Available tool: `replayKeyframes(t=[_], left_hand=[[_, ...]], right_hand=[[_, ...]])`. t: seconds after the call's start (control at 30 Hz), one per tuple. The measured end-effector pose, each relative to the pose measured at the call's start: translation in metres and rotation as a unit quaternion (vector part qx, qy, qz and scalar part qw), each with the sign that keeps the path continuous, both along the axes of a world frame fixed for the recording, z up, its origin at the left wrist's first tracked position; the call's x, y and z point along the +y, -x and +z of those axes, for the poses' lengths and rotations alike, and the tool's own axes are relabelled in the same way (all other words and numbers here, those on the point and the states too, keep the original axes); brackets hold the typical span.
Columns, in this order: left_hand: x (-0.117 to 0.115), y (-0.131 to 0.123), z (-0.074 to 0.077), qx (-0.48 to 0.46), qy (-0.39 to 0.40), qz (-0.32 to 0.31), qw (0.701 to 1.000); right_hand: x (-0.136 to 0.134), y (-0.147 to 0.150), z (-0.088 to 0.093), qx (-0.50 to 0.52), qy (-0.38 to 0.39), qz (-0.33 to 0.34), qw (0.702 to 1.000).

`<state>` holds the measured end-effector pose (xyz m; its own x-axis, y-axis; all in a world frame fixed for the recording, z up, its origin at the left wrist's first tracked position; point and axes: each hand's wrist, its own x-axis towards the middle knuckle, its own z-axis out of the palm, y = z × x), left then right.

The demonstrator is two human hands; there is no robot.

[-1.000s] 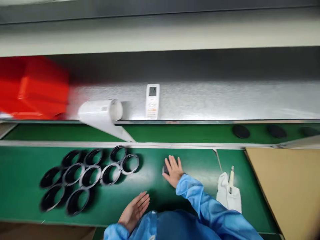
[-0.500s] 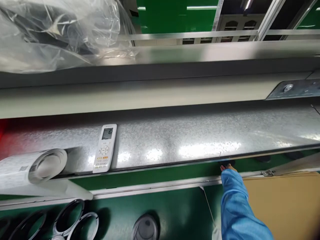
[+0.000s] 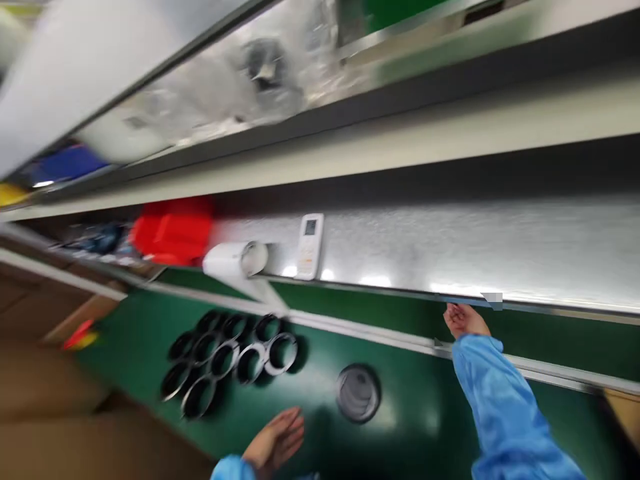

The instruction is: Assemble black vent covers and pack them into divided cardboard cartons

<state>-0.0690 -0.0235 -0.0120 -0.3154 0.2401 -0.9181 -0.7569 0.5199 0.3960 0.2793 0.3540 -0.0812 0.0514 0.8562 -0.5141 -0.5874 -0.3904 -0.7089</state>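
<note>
My right hand, in a blue sleeve, is just below the front edge of the metal shelf. Its fingers are curled, and what they hold, if anything, I cannot make out. My left hand hovers over the green surface with its fingers stretched out and nothing in it. To its right lies a round grey ribbed disc. Several black and silver rings lie grouped to its upper left.
A white remote control lies on the shelf. Beside it, a paper roll hangs its loose end over the edge, with a red bin farther left. Plastic-wrapped items sit on the ledge above. Brown cardboard stands lower left.
My view has swung left and back, so the rings, red bin and more ledge show. My left hand has come into view. My right hand is still by the shelf edge, its curled fingers now plainer.
</note>
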Motion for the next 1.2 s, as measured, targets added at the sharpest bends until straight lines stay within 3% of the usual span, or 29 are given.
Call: replayKeyframes(t=[0.07,0.1,0.17,0.27,0.33,0.4,0.43,0.47,0.53,0.6,0.7,0.8,0.9,1.03,1.2], left_hand=[[0.002,-0.012,0.016,0.001,-0.078,-0.048,0.996],[0.006,-0.015,0.02,-0.013,-0.159,-0.053,0.986],[0.011,-0.015,0.022,-0.027,-0.257,-0.021,0.966],[0.004,-0.009,0.025,-0.078,-0.397,0.01,0.915],[-0.01,-0.002,0.032,-0.112,-0.457,0.026,0.882],[-0.026,0.008,0.041,-0.129,-0.496,0.049,0.857],[-0.034,0.013,0.046,-0.133,-0.51,0.06,0.848],[-0.041,0.017,0.05,-0.135,-0.519,0.068,0.841],[-0.054,0.024,0.056,-0.147,-0.527,0.064,0.835],[-0.065,0.028,0.059,-0.154,-0.537,0.052,0.828],[-0.077,0.03,0.059,-0.156,-0.557,0.05,0.814],[-0.088,0.034,0.06,-0.153,-0.567,0.042,0.809],[-0.097,0.04,0.064,-0.149,-0.565,0.028,0.811],[-0.104,0.049,0.072,-0.166,-0.562,0.026,0.81],[-0.103,0.061,0.082,-0.219,-0.547,0.025,0.808]], right_hand=[[-0.072,0.072,0.002,0.072,0.056,0.11,0.99],[-0.116,0.104,0.008,0.115,0.082,0.173,0.975],[-0.206,0.156,0.028,0.177,0.129,0.296,0.93],[-0.31,0.201,0.062,0.204,0.136,0.425,0.871],[-0.341,0.213,0.078,0.166,0.074,0.527,0.83],[-0.344,0.215,0.089,0.048,-0.043,0.618,0.784],[-0.338,0.214,0.092,-0.04,-0.118,0.624,0.771],[-0.33,0.212,0.096,-0.136,-0.199,0.598,0.765],[-0.316,0.211,0.106,-0.295,-0.356,0.481,0.745],[-0.311,0.215,0.117,-0.361,-0.468,0.415,0.691],[-0.323,0.233,0.129,-0.366,-0.545,0.44,0.612],[-0.341,0.253,0.132,-0.383,-0.558,0.451,0.582],[-0.351,0.266,0.134,-0.372,-0.546,0.473,0.584],[-0.353,0.272,0.154,-0.3,-0.52,0.509,0.616],[-0.347,0.275,0.178,-0.245,-0.418,0.492,0.723]])
